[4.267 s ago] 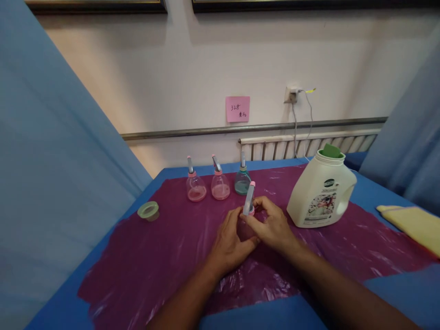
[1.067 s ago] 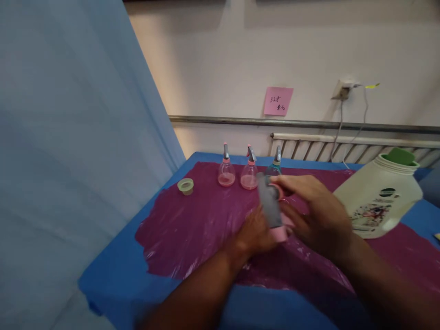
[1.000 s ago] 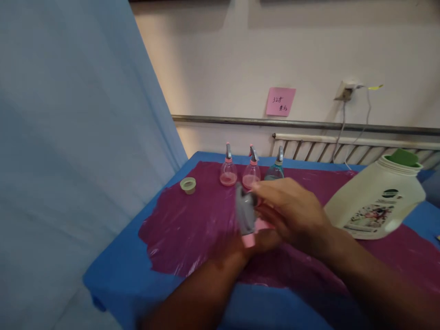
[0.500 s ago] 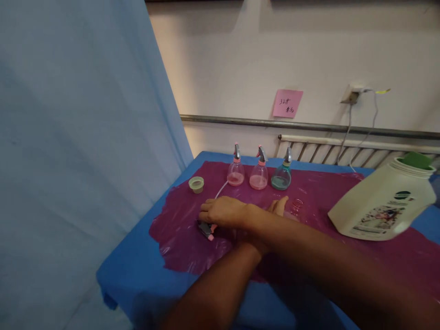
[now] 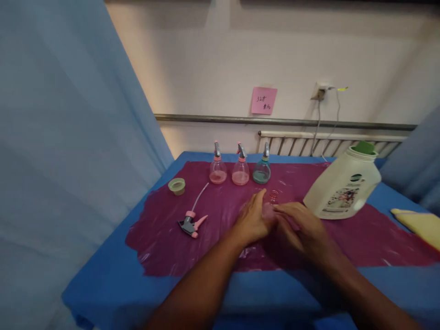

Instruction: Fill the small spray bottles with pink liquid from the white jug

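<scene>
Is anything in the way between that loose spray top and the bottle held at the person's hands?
Yes: the left hand sits against the held bottle, on the side facing the loose spray top. Besides it, only the purple sheet shows between them; the three upright spray bottles stand farther back.

A round, clear, smooth plastic-looking bottle (image 5: 274, 196) is being held in the grip. Beneath the grip, matt blue cloth (image 5: 103, 279) is being overlaid by a thin, wrinkled purple plastic sheet (image 5: 161, 247), by which light is being reflected in glossy streaks. Left of the grip, a smooth grey-and-pink plastic spray head (image 5: 188, 224) is being supported; right of it, a satiny cream plastic jug (image 5: 326, 178). Beyond the grip, a pink paper note (image 5: 264, 100) is being backed by a matt pale wall (image 5: 206, 59).
</scene>
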{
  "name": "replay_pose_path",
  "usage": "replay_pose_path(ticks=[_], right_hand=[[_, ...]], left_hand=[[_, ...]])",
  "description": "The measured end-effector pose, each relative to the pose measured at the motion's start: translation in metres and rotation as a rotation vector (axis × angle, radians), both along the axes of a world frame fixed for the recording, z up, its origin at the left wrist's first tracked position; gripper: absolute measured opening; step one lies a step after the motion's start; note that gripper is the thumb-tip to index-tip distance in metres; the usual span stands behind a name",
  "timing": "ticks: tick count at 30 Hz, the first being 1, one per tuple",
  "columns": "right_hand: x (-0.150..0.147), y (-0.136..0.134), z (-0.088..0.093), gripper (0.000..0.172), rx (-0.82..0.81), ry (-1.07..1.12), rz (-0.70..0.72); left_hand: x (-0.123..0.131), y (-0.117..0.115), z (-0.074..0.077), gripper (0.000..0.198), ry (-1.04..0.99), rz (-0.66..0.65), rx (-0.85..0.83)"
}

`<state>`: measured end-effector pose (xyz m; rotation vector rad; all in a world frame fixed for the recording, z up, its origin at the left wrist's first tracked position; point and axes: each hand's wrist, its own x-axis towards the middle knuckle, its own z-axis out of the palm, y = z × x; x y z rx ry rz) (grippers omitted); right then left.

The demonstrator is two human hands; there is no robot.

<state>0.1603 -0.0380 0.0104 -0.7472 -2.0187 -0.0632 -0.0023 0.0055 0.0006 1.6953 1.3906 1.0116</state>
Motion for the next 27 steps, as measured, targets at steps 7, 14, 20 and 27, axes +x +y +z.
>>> replay_pose_path(ticks=[7,14,20,27], right_hand=[[0.131,-0.064,-0.069,0.027,-0.21,-0.069,-0.541],[0.134,-0.078,-0.08,0.029,-0.19,-0.191,-0.587],[0.13,-0.074,-0.075,0.031,-0.158,-0.215,-0.625],[0.13,-0.074,-0.076,0.032,-0.183,-0.196,-0.642]], left_hand=[[-0.003,0.006,-0.007,0.103,0.172,-0.214,0.078],[-0.006,0.012,-0.006,0.1,0.181,-0.189,0.104],[-0.01,0.014,-0.002,0.106,0.22,-0.167,0.084],[-0.021,0.013,0.011,0.116,0.306,-0.23,0.067]])
